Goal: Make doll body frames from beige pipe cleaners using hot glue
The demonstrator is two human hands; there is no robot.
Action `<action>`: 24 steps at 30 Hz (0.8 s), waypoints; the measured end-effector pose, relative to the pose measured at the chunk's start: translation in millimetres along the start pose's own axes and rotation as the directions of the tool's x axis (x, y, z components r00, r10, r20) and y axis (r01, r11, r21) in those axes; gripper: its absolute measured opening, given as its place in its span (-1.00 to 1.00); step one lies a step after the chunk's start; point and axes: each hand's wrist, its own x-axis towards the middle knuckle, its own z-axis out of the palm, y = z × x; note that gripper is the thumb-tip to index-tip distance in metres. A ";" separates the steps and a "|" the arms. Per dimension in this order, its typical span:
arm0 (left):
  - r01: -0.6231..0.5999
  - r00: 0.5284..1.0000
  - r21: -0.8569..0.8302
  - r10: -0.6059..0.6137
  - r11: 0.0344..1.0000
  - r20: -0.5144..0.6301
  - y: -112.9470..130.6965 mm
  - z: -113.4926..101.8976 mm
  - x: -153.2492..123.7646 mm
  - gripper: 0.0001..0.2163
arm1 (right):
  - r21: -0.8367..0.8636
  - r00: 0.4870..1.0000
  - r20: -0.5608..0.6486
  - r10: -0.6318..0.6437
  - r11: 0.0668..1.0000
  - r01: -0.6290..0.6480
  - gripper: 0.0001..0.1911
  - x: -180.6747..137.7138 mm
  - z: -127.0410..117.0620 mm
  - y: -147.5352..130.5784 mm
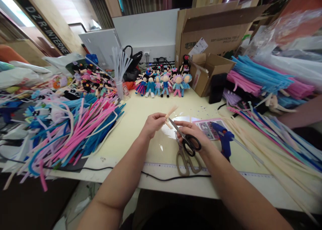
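Note:
My left hand (154, 123) pinches a small bundle of cream pipe cleaners (171, 111) above the middle of the table. In my right hand (190, 131) is a pair of black-handled scissors (184, 137), its blades pointing up and left so that the tips meet the bundle. The black finger loops hang below the hand, and no fingers show through them. Beneath lies a second pair of scissors with grey-brown handles (183, 163), its blades partly hidden by my right hand. A white round sheet (166, 132) lies under both hands.
A blue glue gun (224, 137) stands right of my right hand, near a printed card (206, 129). Coloured pipe cleaners (83, 129) heap up at left; more cream strands (254, 146) lie at right. Small dolls (165, 84) stand behind, beside cardboard boxes (210, 70). A black cable (173, 179) crosses the front.

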 end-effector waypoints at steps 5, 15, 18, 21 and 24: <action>-0.080 0.996 0.103 0.084 0.991 -0.039 -4.4 0.9 0.3 -0.83 | -0.013 0.999 -0.045 -0.004 1.000 0.003 -0.58 -2.2 6.8 -2.1; -0.343 0.919 0.393 0.391 0.853 -0.047 -7.1 7.1 -6.7 -0.90 | 0.017 0.994 -0.108 -0.001 1.000 0.003 -0.59 -2.0 11.8 0.8; -0.420 0.879 0.448 0.477 0.789 -0.016 -8.8 8.4 -9.4 -0.88 | 0.040 0.995 -0.097 -0.027 0.999 0.031 -0.62 -1.2 11.9 3.5; -0.462 0.855 0.486 0.518 0.742 0.022 -10.3 9.0 -11.2 -0.86 | 0.064 0.996 -0.075 -0.055 0.996 0.060 -0.62 -0.5 11.8 5.9; -0.487 0.831 0.555 0.554 0.675 0.055 -10.9 10.8 -12.9 -0.84 | 0.117 0.996 -0.060 -0.066 0.991 0.073 -0.63 0.0 12.4 7.1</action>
